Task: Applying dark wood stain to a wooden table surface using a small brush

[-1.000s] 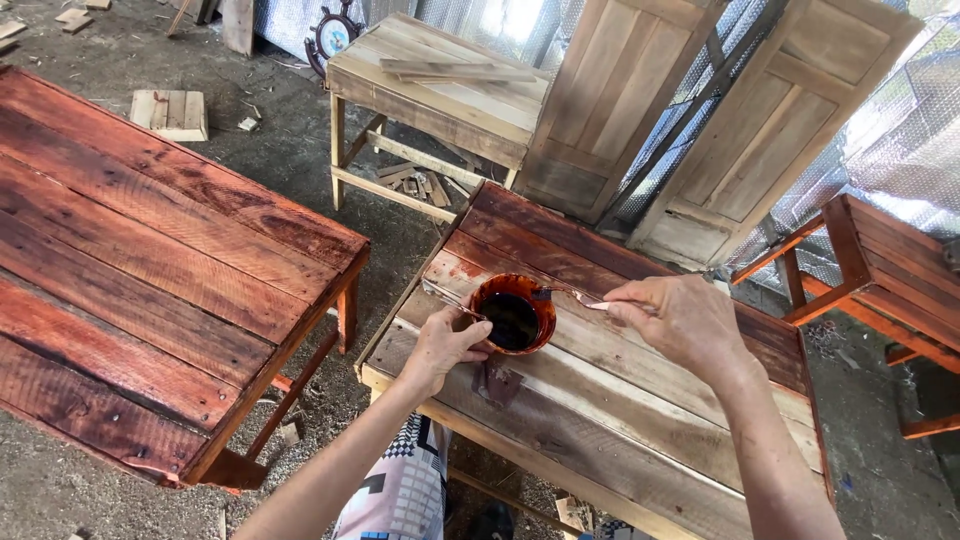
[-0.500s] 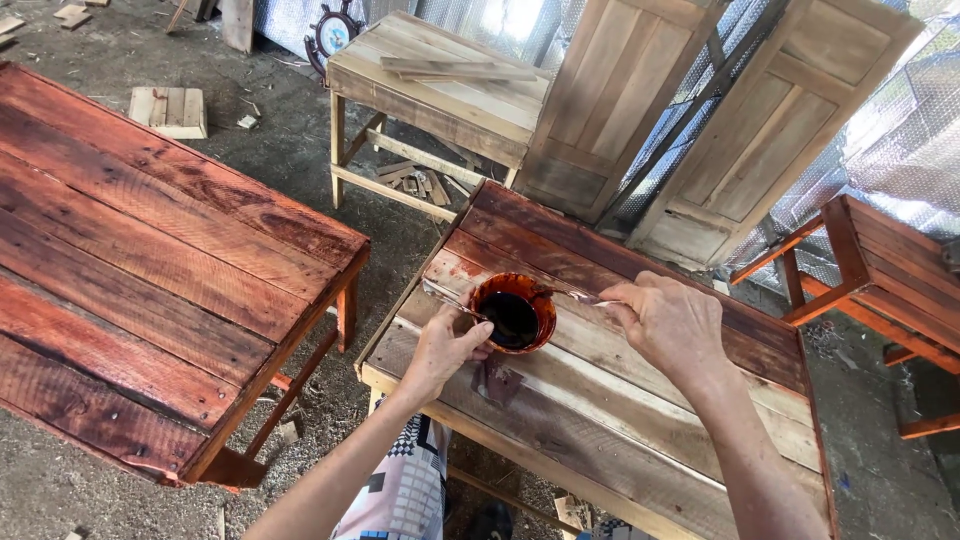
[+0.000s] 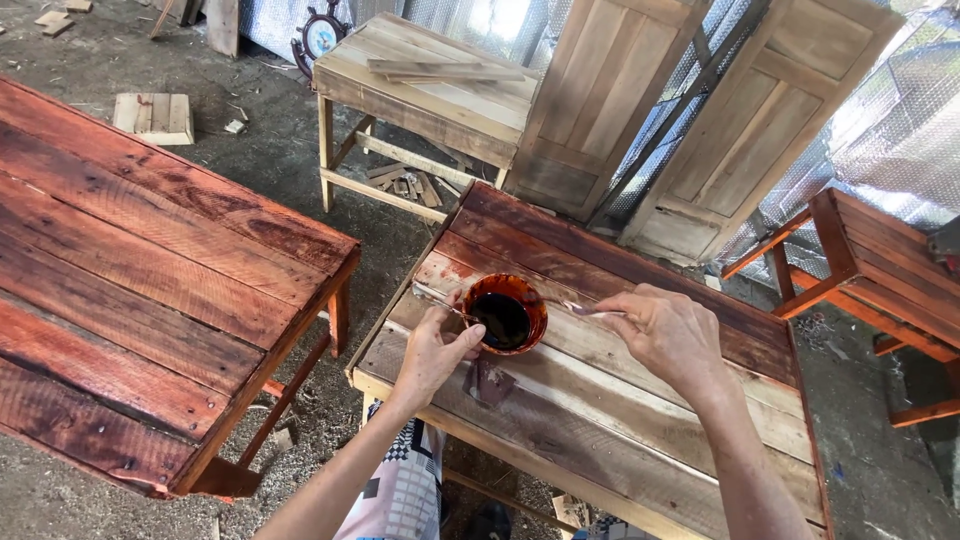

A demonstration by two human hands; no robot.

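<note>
A small round bowl (image 3: 505, 314) of dark reddish-brown stain sits on the table (image 3: 640, 420), a low plank table only partly stained: the far boards are deep red-brown, the near boards bare and grey with a few dark smears, one just in front of the bowl. The left hand (image 3: 432, 350) is at the bowl's near-left rim, thumb against its side, its grip closed on a thin pale strip (image 3: 437, 298) that runs up and to the left from the fingers across the boards. The right hand (image 3: 672, 335) lies just to the right of the bowl, its grip pinched narrow on a slim light-coloured handle (image 3: 592, 311) whose tip points at the bowl's right rim; what sort of tool it is cannot be told. To the left, well apart across a strip of dirt floor, stands a larger stained table (image 3: 150, 270), red-brown all over, its corner nearest the work. Behind, an unstained wooden table (image 3: 430, 85) carries loose slats, with offcuts piled on its lower rail. Two bare panelled doors (image 3: 690, 110) lean against a silvery wall just beyond the table's far edge. At the right stands a red-stained bench (image 3: 870, 270), close to the table's far right corner. A small pallet-like block (image 3: 153, 113) lies on the ground at upper left.
</note>
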